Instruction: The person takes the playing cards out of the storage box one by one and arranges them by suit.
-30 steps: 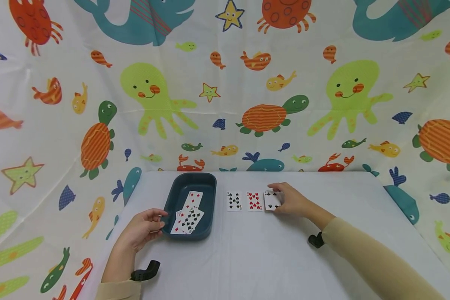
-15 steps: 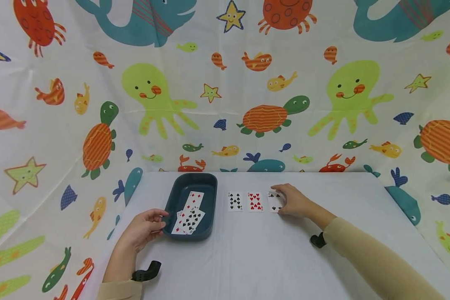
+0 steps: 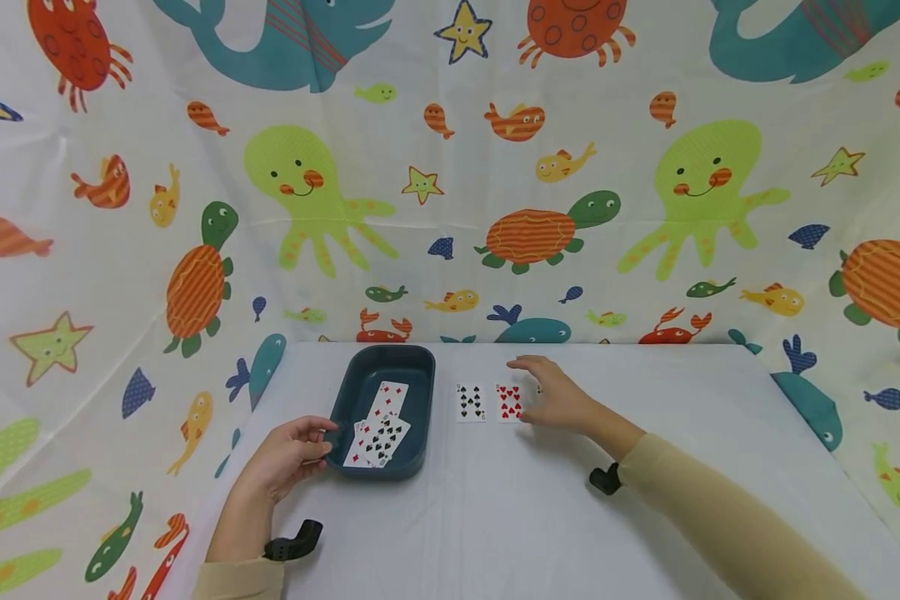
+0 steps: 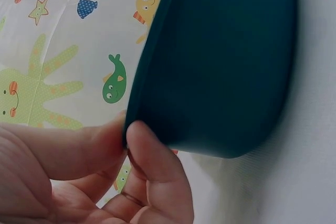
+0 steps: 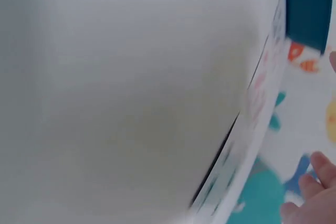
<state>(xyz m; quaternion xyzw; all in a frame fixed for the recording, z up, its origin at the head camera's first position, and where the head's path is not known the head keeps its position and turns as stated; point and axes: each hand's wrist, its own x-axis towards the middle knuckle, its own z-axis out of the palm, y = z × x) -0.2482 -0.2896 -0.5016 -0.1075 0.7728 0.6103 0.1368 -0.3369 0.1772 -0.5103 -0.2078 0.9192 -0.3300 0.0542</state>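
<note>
My left hand [image 3: 288, 457] pinches the left rim of a dark blue tray [image 4: 220, 66] between thumb and fingers. Inside the tray lie a diamond playing card [image 3: 387, 400], a spade card [image 3: 385, 440] and another diamond card [image 3: 356, 454], the last two overlapping. Right of the tray, a spade card [image 3: 471, 403] and a heart card [image 3: 507, 403] lie face up side by side. My right hand [image 3: 562, 403], fingers apart and holding nothing visible, reaches over a third card, mostly hidden beneath it. The right wrist view shows the cards blurred, with fingertips [image 5: 317, 182] at its right edge.
A white cloth covers the table [image 3: 495, 517]. Behind and beside it hangs a curtain [image 3: 420, 225] printed with sea animals. A black band with a camera [image 3: 292, 542] sits on the left wrist, and another camera [image 3: 605, 479] on the right.
My right hand first slid the club card a little to the right, beside the heart card. It has since released that card and moved left, toward the heart card. The left hand stays put.
</note>
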